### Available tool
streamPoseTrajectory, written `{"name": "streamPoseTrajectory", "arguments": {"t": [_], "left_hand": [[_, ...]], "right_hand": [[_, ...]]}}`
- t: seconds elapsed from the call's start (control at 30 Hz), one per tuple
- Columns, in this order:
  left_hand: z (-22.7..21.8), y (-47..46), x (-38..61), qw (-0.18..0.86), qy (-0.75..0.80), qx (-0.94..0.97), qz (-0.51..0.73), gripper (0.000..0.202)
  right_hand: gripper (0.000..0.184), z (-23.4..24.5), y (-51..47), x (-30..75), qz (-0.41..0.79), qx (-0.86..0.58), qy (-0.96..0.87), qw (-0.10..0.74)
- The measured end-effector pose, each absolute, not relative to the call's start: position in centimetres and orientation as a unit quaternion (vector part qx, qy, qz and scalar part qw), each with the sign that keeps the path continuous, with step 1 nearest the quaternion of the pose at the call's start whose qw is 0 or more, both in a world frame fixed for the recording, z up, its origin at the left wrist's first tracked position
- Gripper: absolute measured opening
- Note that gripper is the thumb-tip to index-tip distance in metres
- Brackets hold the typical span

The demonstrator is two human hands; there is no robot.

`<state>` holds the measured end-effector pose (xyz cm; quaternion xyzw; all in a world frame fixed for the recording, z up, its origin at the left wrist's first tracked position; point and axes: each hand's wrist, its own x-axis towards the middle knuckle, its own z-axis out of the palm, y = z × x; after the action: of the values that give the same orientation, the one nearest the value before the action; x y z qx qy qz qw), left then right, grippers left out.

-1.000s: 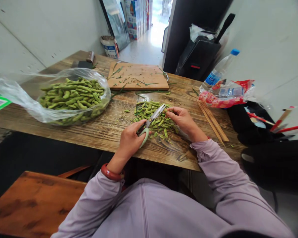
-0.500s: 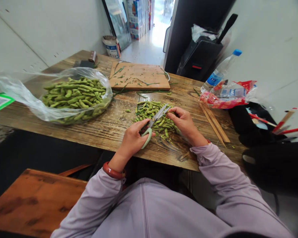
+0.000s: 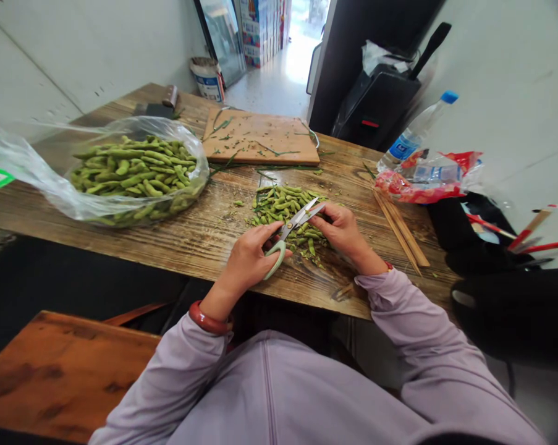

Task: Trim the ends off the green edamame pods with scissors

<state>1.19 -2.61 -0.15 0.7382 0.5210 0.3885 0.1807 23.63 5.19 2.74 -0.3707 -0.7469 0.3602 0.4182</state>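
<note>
My left hand (image 3: 251, 259) is closed round the green handles of a pair of scissors (image 3: 291, 230), blades slightly apart and pointing up-right. My right hand (image 3: 342, 233) pinches an edamame pod at the blade tips; the pod is mostly hidden by my fingers. Both hands hover over a small pile of green edamame pods (image 3: 283, 207) on the wooden table (image 3: 199, 232). A clear plastic bag (image 3: 38, 179) holding many more pods (image 3: 130, 170) lies at the left.
A wooden cutting board (image 3: 260, 136) with green scraps sits behind the pile. Chopsticks (image 3: 399, 232), a red snack packet (image 3: 422, 179) and a water bottle (image 3: 413, 133) are at the right. A wooden stool (image 3: 60, 371) stands lower left.
The scissor blades have opened a little and shifted right towards my right hand, which has drawn in closer to them. The view has tilted slightly.
</note>
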Motion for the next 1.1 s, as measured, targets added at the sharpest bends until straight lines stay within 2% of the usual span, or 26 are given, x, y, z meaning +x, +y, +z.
{"name": "streamPoseTrajectory", "arguments": {"t": [0.2,0.33,0.5,0.67,0.8,1.1], "left_hand": [[-0.15,-2.76,1.32,0.160,0.526,0.747,0.374,0.044],[-0.21,-2.83,1.48,0.150,0.540,0.747,0.359,0.039],[-0.13,-2.77,1.43,0.165,0.547,0.718,0.399,0.040],[-0.10,-2.73,1.35,0.182,0.568,0.681,0.425,0.041],[-0.06,-2.77,1.40,0.187,0.569,0.682,0.420,0.042],[-0.11,-2.68,1.36,0.191,0.546,0.703,0.414,0.043]], "right_hand": [[0.030,2.94,4.91,23.47,0.359,-0.373,-0.743,0.424],[0.021,2.85,4.66,23.14,0.352,-0.350,-0.759,0.422],[0.020,2.31,4.75,22.82,0.367,-0.373,-0.743,0.418],[0.037,2.28,5.19,23.09,0.510,-0.448,-0.585,0.444],[0.045,2.75,5.35,23.28,0.628,-0.428,-0.494,0.422],[0.045,3.15,5.14,23.42,0.659,-0.395,-0.472,0.434]]}}
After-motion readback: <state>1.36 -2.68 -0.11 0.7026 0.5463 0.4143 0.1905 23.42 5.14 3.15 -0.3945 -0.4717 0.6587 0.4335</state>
